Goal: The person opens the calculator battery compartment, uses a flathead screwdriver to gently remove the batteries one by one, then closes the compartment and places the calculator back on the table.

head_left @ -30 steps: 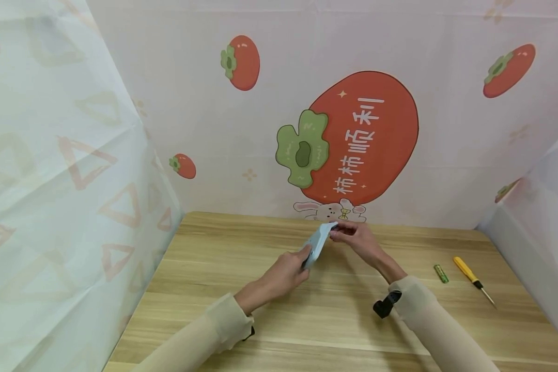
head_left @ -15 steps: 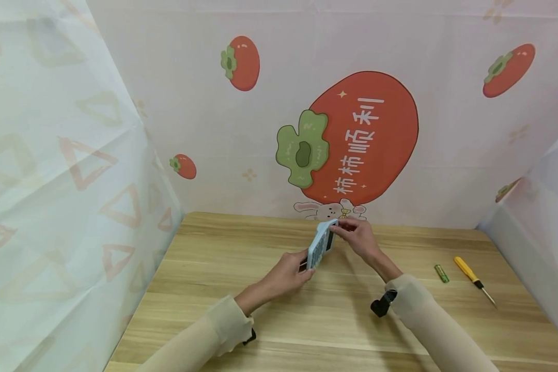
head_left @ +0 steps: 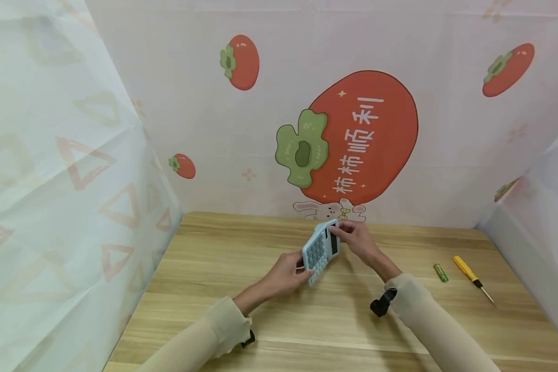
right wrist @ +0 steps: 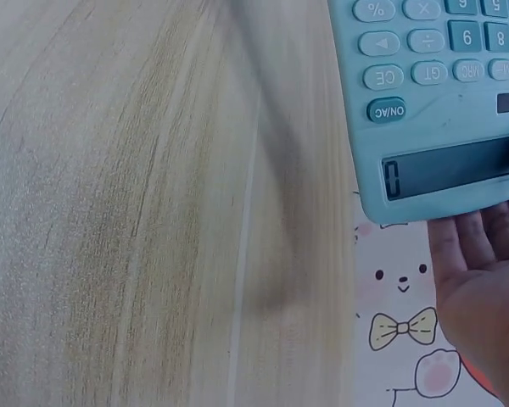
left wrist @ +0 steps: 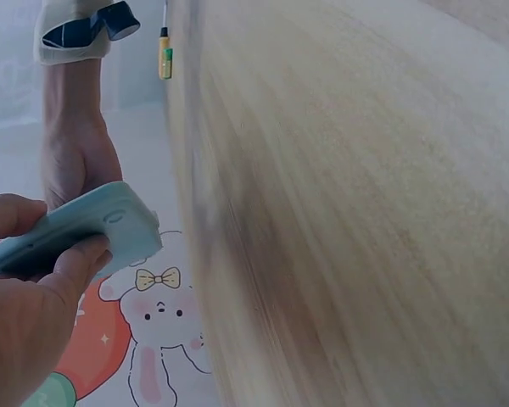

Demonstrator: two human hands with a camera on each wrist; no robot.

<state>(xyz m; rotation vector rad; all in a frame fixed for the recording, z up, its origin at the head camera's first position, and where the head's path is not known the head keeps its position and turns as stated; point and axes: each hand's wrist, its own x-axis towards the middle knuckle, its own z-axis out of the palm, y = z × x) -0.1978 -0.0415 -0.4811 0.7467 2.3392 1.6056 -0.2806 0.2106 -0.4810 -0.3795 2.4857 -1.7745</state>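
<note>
A light blue calculator [head_left: 317, 252] is held tilted above the wooden table, keys turned toward the head camera. Its display [right wrist: 450, 168] reads 0 in the right wrist view. My left hand [head_left: 285, 274] grips the near side, thumb at the key face's edge and fingers behind. At the display end my right hand [head_left: 359, 240] pinches the far edge, its thumb on the front and the other fingers behind. The left wrist view shows the calculator's edge [left wrist: 127, 222] between the left thumb and fingers.
On the right of the wooden table [head_left: 279, 320] lie a small green battery [head_left: 440, 273] and a screwdriver [head_left: 467, 271] with a yellow handle. A white printed backdrop [head_left: 204, 119] stands behind the table, with side panels at left and right.
The calculator has turned from nearly edge-on to show its keys and display. Both hands keep hold of it, shifting only slightly; the battery and screwdriver stay put.
</note>
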